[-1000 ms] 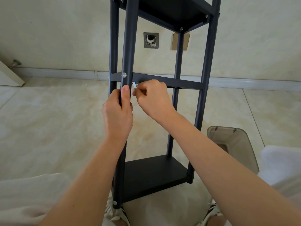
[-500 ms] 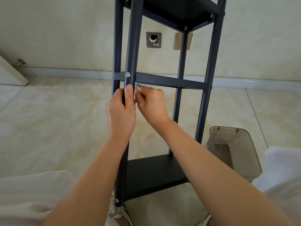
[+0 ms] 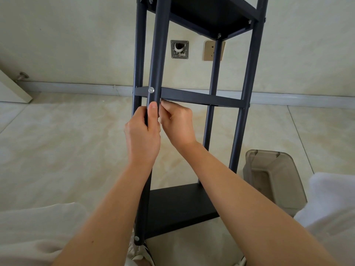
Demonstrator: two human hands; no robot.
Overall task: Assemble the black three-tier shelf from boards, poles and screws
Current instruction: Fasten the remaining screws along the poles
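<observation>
The black three-tier shelf stands upright on the floor in front of me, with top, middle and bottom boards joined to four poles. A silver screw sits in the near-left pole at the middle board. My left hand grips that pole just below the screw, thumb pointing up along it. My right hand is beside it, fingers curled under the middle board's front edge; whatever they pinch is hidden. Another screw shows at the pole's foot.
A translucent grey plastic bin stands on the tiled floor right of the shelf. The wall behind has a socket plate and a metal outlet. A white door edge is at far left. My white-clad knees frame the bottom.
My right hand has closed in against the pole under the middle board, and the small white piece seen between its fingers earlier is now hidden. The view has shifted slightly.
</observation>
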